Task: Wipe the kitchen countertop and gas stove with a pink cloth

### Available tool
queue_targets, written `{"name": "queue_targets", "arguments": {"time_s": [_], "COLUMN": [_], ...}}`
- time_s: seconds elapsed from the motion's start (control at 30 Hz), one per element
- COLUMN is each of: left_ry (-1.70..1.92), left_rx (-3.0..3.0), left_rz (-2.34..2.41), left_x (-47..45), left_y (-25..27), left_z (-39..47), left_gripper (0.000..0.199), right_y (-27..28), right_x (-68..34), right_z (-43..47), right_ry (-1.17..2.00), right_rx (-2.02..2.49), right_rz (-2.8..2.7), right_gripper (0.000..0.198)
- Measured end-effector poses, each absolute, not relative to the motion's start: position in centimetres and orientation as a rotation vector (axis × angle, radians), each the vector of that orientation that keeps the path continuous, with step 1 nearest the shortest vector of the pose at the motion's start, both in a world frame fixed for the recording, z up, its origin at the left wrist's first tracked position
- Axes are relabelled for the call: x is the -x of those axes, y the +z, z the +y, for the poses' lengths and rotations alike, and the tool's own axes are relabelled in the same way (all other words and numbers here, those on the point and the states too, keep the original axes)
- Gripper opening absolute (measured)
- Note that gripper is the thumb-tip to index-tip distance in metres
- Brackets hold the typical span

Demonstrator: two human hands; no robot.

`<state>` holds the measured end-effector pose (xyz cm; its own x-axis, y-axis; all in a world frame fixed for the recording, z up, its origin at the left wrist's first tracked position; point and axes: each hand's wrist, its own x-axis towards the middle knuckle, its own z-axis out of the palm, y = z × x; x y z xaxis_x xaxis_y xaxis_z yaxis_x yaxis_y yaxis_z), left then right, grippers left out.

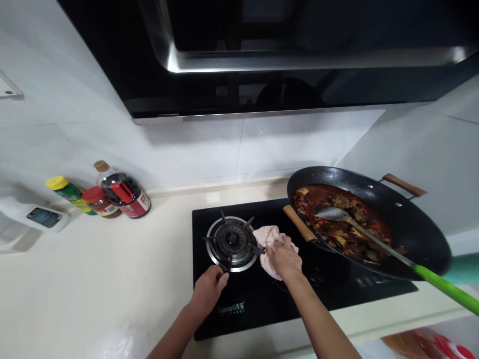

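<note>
My right hand presses a pale pink cloth onto the black glass cooktop, just right of the left gas burner. Its fingers are bent into the bunched cloth. At the burner's front edge, my left hand is closed, thumb and curled fingers at the front prong of the black pot stand. Part of that grip is hidden by the hand itself.
A large wok of red stew sits on the right of the cooktop, a ladle with a green handle resting in it. Sauce bottles, a red-lidded jar and a white bottle line the left wall. A range hood hangs above.
</note>
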<state>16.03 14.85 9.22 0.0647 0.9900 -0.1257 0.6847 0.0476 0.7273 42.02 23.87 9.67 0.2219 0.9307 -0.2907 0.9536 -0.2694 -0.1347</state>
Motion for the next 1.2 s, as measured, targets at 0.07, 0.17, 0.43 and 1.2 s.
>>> {"name": "queue_targets", "arguments": {"time_s": [0.07, 0.17, 0.43, 1.2], "left_ry": [0.637, 0.676, 0.721, 0.94], "left_rx": [-1.643, -1.565, -1.464, -1.427], "left_rz": [1.697, 1.725, 1.739, 1.828], "left_x": [-14.6, -12.4, -8.9, -1.0], "left_y": [9.4, 9.3, 8.8, 6.8], "left_z": [13.7, 11.9, 8.2, 2.3], "left_gripper": [0.027, 0.028, 0.029, 0.046], "right_y": [9.6, 9.0, 9.6, 8.6], "right_x": [-41.7, -42.1, -43.2, -32.5], "right_z": [23.1, 21.9, 20.7, 9.9], "right_ry": [-0.472, -0.478, -0.359, -0.187], "right_rx": [-2.374, -2.354, -2.148, -2.359], "right_rz": [1.861, 1.951, 2.04, 2.217], "right_gripper": [0.05, 0.061, 0.052, 0.048]}}
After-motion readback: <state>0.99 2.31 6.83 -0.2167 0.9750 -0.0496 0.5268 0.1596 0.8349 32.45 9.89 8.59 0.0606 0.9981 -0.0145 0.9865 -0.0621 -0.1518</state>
